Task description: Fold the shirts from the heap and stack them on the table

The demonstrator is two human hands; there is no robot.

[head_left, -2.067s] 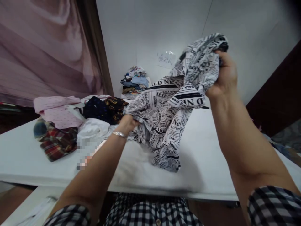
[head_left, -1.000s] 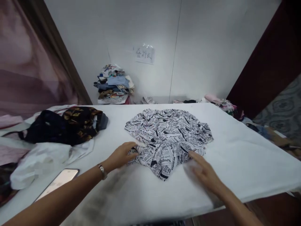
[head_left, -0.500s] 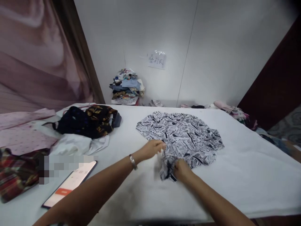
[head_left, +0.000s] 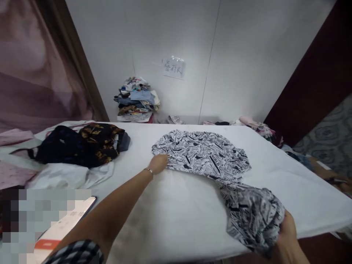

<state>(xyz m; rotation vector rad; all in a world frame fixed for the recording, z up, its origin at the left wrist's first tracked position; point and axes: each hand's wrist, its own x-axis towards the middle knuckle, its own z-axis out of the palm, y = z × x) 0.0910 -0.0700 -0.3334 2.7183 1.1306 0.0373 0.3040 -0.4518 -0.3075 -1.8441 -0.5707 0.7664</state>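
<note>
A black-and-white newspaper-print shirt (head_left: pixel 203 154) lies spread over the white-covered table (head_left: pixel 176 205). My left hand (head_left: pixel 159 164) is closed on its near left edge, fingertips partly hidden by the cloth. At the near right, my right hand (head_left: pixel 288 229) grips a bunched part of the same shirt, pulled toward the table's front edge. Most of the right fingers are hidden behind the fabric. A narrow stretch of cloth joins the bunched part to the flat part.
Dark and floral clothes (head_left: pixel 82 145) lie at the left, with a white garment (head_left: pixel 63 176) before them. A phone (head_left: pixel 63 227) rests at the near left. Stacked folded clothes (head_left: pixel 137 99) stand by the wall under a paper sign (head_left: pixel 174 68). More clothes (head_left: pixel 255 126) lie beyond the far right edge.
My right hand has drawn a part of the shirt right and toward me. My left hand has moved left along the shirt's near edge. The view has shifted slightly right.
</note>
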